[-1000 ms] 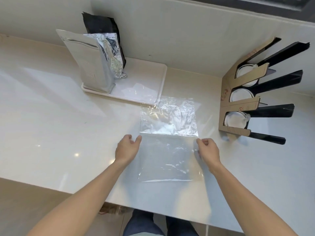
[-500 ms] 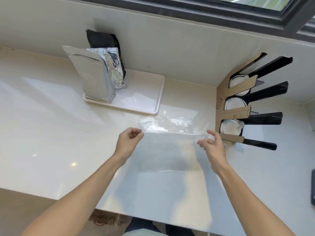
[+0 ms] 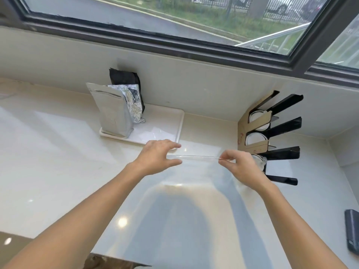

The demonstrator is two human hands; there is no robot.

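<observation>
A clear plastic bag [image 3: 196, 171] hangs above the pale countertop [image 3: 58, 162], its top edge stretched level between my two hands. My left hand [image 3: 155, 157] holds the left end of that edge between thumb and fingers, with the index finger stretched forward. My right hand [image 3: 240, 166] pinches the right end between thumb and fingertips. The bag's lower part is nearly invisible against the counter.
A white tray [image 3: 179, 124] by the back wall carries a silver foil pouch [image 3: 111, 113] and a black pouch [image 3: 124, 77]. At the right stands a cardboard-and-black rack [image 3: 279, 129] holding white round lids. A dark phone [image 3: 352, 231] lies at the right edge. A window runs above.
The bag, which lay flat on the counter, has been lifted by its far edge. Both hands rose and moved away from me, and my view tilted up to the window.
</observation>
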